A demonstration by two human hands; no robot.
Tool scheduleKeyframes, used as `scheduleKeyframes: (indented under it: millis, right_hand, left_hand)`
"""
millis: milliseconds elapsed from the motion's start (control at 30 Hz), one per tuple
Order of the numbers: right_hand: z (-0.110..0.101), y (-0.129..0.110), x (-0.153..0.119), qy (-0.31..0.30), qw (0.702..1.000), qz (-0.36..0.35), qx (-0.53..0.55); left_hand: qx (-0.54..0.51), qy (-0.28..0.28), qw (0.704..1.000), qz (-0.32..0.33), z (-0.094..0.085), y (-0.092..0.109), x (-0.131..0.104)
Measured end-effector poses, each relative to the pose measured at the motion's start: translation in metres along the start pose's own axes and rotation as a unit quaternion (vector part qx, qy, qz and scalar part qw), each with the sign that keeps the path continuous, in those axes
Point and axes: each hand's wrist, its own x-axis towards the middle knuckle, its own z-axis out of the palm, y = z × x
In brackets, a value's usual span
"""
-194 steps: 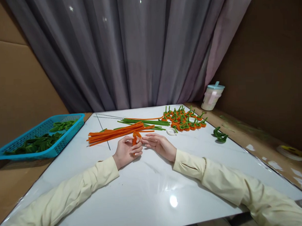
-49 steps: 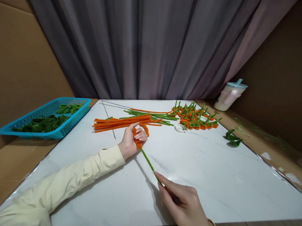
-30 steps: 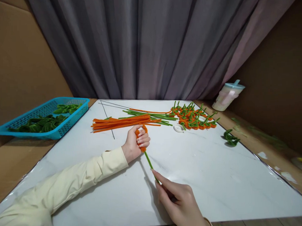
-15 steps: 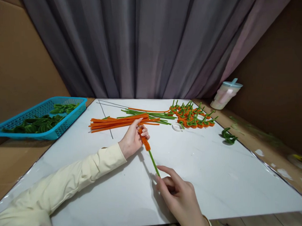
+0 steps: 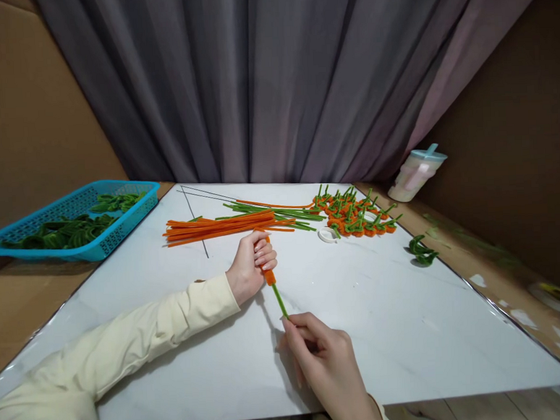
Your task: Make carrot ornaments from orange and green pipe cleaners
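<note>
My left hand [image 5: 252, 265] is closed in a fist around a bundle of orange pipe cleaners [image 5: 269, 277], whose lower end shows below the fingers. A green pipe cleaner [image 5: 279, 300] comes out of that end and slants down toward me. Its near end is pinched between thumb and forefinger of my right hand [image 5: 324, 355]. Just beyond my left hand lies a pile of loose orange pipe cleaners [image 5: 216, 228], with green pipe cleaners [image 5: 284, 211] behind it. Whatever is inside the left fist is hidden.
Several orange pieces with green stems [image 5: 354, 213] cluster at the back right, near a white tape ring [image 5: 327, 234]. Curled green pieces [image 5: 421, 251] lie at the right edge. A blue basket [image 5: 105, 243] holds green pieces at left; a lidded cup [image 5: 417, 173] stands at right.
My left fingers have closed more fully around the orange bundle, covering more of it. My right hand has moved slightly up and left, still pinching the green pipe cleaner.
</note>
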Motion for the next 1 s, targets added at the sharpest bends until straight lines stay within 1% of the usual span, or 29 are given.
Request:
scheduleKeyframes:
  millis: [267,400,600,733,900,1000]
  right_hand:
    - [0.003,0.003,0.002,0.016,1.000,-0.001,-0.020]
    - [0.003,0.004,0.002,0.036,0.998,-0.018,-0.038]
    - [0.004,0.003,0.003,0.063,0.996,-0.032,-0.061]
    - [0.002,0.000,0.004,0.058,0.997,-0.030,-0.047]
    - [-0.001,-0.003,0.005,0.028,0.999,-0.027,-0.006]
    - [-0.003,-0.003,0.005,0.012,1.000,-0.021,0.012]
  left_hand:
    - [-0.014,-0.017,0.999,-0.044,0.005,-0.014,-0.006]
    - [-0.026,-0.022,0.997,-0.068,0.008,-0.019,-0.012]
    - [-0.014,-0.031,0.994,-0.106,0.010,-0.028,-0.021]
    - [0.000,-0.046,0.993,-0.105,0.011,-0.024,-0.021]
    - [-0.005,-0.050,0.995,-0.086,0.011,-0.016,-0.016]
    - [0.006,-0.069,0.993,-0.100,0.011,-0.016,-0.015]
